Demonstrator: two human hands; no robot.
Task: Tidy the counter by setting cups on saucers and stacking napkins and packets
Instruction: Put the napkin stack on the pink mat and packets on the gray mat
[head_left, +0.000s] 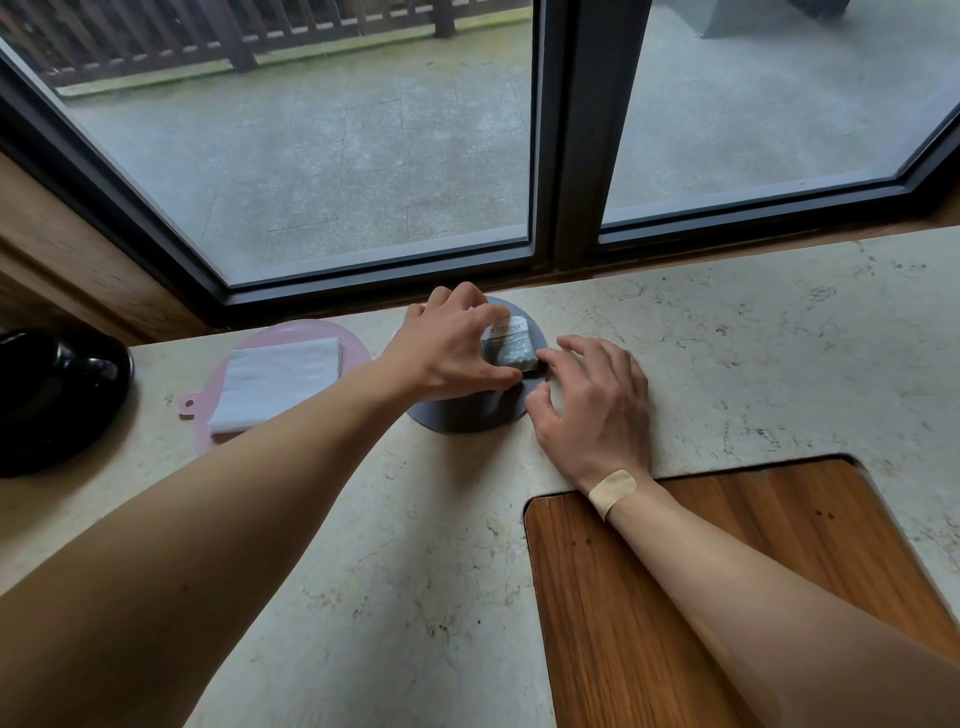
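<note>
A small stack of dark packets (510, 349) with a white label lies on a round grey mat (467, 415) near the window edge of the counter. My left hand (447, 345) curls over the stack from the left, fingers along its far side and thumb at its near edge. My right hand (592, 395) lies to the right of the stack, its fingertips touching the packets' near right corner. A stack of white napkins (275, 382) lies on a pink mat (353, 345) to the left.
A black rounded vessel (57, 395) stands at the far left of the marble counter (415, 571). A wooden inset panel (675, 597) fills the near right. The window frame (571, 156) runs along the counter's far edge.
</note>
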